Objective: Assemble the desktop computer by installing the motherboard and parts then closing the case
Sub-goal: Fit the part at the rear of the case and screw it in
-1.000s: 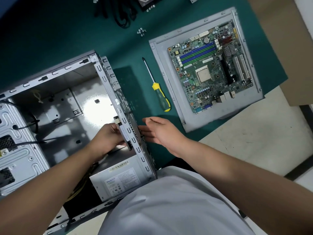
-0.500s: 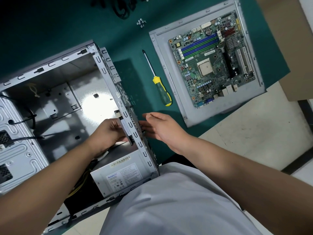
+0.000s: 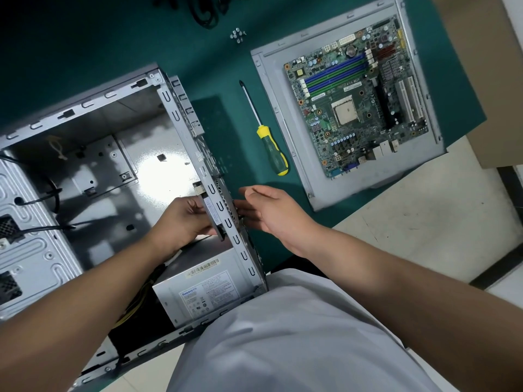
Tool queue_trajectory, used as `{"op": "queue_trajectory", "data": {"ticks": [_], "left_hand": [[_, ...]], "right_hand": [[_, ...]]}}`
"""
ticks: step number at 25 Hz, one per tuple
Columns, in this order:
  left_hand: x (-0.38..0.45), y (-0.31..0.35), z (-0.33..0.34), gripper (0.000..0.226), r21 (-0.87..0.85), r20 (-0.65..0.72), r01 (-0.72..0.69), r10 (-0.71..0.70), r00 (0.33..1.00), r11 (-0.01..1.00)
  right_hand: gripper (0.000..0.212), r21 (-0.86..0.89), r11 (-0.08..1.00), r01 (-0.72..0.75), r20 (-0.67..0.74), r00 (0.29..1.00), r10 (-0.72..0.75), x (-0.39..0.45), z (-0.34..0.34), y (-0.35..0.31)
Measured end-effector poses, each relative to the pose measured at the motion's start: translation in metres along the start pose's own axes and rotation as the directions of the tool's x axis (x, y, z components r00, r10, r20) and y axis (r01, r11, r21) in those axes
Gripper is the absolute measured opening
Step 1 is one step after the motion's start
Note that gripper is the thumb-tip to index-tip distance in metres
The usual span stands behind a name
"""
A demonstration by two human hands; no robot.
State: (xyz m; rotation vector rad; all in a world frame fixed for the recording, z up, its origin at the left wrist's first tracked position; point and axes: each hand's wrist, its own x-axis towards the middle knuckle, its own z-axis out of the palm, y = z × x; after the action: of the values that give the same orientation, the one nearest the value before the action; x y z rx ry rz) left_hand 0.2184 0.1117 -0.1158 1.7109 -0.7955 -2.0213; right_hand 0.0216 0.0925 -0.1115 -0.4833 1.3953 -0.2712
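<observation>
One view, head camera: you are pinching small part at case [image 3: 85, 114] rear wall with left hand [image 3: 184, 219]; right hand [image 3: 271, 213], fingers straight, is touching wall outside. Motherboard [image 3: 356, 100] is lying on side panel [image 3: 271, 89], uninstalled. Screwdriver [image 3: 266, 137] is lying idle. Power supply [image 3: 209, 290] is sitting inside case. Most work is remaining.

The open grey case [image 3: 93, 171] lies on the green mat's left; the motherboard [image 3: 356, 100] rests flat on a grey side panel [image 3: 271, 89] near its right edge.
</observation>
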Motion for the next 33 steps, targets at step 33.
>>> {"op": "queue_trajectory", "data": {"ticks": [33], "left_hand": [[0.006, -0.006, -0.003, 0.02, -0.105, 0.024, 0.004, -0.002, 1.0, 0.994]], "right_hand": [[0.018, -0.452, 0.836, 0.309, -0.145, 0.9, -0.411, 0.078, -0.016, -0.153]]}}
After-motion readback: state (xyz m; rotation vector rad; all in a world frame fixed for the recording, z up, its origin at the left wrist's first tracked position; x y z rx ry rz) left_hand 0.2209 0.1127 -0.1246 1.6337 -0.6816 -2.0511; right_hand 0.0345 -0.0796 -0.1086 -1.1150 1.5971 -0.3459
